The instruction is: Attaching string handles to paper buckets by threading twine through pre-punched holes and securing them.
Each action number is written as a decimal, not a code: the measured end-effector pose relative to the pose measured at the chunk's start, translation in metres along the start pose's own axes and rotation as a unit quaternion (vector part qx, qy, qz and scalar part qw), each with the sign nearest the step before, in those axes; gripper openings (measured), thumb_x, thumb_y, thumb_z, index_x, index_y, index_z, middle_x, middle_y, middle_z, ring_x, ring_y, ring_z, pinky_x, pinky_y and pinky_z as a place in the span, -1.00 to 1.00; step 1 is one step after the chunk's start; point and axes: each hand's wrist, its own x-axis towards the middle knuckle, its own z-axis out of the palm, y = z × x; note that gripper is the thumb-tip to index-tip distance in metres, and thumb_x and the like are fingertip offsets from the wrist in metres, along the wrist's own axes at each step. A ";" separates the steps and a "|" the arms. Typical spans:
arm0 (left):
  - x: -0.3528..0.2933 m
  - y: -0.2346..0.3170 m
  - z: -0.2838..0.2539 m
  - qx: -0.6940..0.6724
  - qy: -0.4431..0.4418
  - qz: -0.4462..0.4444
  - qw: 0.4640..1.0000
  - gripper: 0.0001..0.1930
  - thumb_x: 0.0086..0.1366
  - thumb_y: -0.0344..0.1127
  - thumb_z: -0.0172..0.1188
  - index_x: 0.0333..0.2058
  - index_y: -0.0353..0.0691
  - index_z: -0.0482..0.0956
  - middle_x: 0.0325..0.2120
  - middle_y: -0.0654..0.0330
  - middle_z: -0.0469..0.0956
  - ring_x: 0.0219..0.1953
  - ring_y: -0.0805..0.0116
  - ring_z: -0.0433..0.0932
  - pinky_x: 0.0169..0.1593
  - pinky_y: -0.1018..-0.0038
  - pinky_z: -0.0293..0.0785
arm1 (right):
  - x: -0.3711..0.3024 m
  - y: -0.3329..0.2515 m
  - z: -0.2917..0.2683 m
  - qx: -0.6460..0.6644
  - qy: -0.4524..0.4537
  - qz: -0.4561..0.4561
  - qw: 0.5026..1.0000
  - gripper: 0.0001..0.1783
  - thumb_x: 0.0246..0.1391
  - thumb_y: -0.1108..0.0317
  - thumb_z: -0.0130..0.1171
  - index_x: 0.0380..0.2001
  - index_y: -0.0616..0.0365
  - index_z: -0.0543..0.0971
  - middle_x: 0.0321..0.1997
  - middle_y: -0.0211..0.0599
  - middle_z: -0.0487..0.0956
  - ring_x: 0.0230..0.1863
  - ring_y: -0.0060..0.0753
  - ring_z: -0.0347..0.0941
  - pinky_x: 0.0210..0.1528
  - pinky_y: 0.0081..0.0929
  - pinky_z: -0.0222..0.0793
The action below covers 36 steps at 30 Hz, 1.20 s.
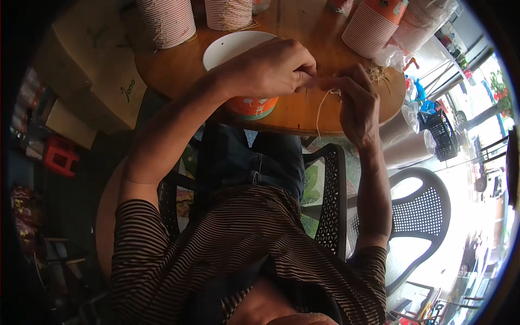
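My left hand (279,67) is closed in a pinch above the table, and its fingertips nearly meet those of my right hand (357,100). From the right fingers a thin straw-coloured cord (319,111) hangs down toward the table's near edge. What the left fingertips hold is hidden or too small to make out. Under my left forearm stands a paper bucket (252,107), orange with a green base band and pale figures. Its open white inside faces up, partly covered by my arm and hand.
On the wooden table (303,116) stand stacked paper buckets, one stack (168,21) wound with cord, another (374,30) at far right. A heap of cords (377,71) lies near the right rim. Cardboard boxes (97,76) are at left, a dark plastic chair (420,208) at right.
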 end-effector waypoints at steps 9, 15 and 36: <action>0.000 -0.010 0.005 -0.096 0.033 0.000 0.995 -0.81 0.38 -0.35 0.25 -0.27 -0.43 0.67 -0.52 0.17 0.66 -0.45 0.49 0.61 -0.28 0.51 0.55 | -0.030 0.000 0.041 0.231 0.021 0.234 0.944 -0.77 0.24 0.33 0.31 -0.20 0.33 0.70 -0.40 -0.41 0.51 -0.30 -0.57 0.33 -0.22 -0.52 0.25; -0.001 -0.011 0.007 -0.096 0.045 -0.014 0.994 -0.79 0.40 -0.33 0.25 -0.27 -0.41 0.68 -0.52 0.18 0.66 -0.44 0.51 0.61 -0.26 0.51 0.55 | -0.032 0.001 0.043 0.284 0.038 0.286 0.914 -0.82 0.19 0.36 0.41 -0.37 0.26 0.67 -0.49 -0.65 0.47 -0.42 -0.80 0.24 -0.36 -0.66 0.16; -0.013 -0.029 0.002 -0.395 -0.010 0.017 0.919 -0.76 0.35 -0.38 0.33 -0.09 -0.38 0.56 -0.27 0.01 0.72 -0.26 0.38 0.72 -0.08 0.52 0.65 | -0.030 -0.013 0.043 0.310 0.055 0.325 0.892 -0.81 0.22 0.34 0.35 -0.34 0.27 0.65 -0.43 -0.49 0.58 -0.38 -0.71 0.44 -0.30 -0.67 0.37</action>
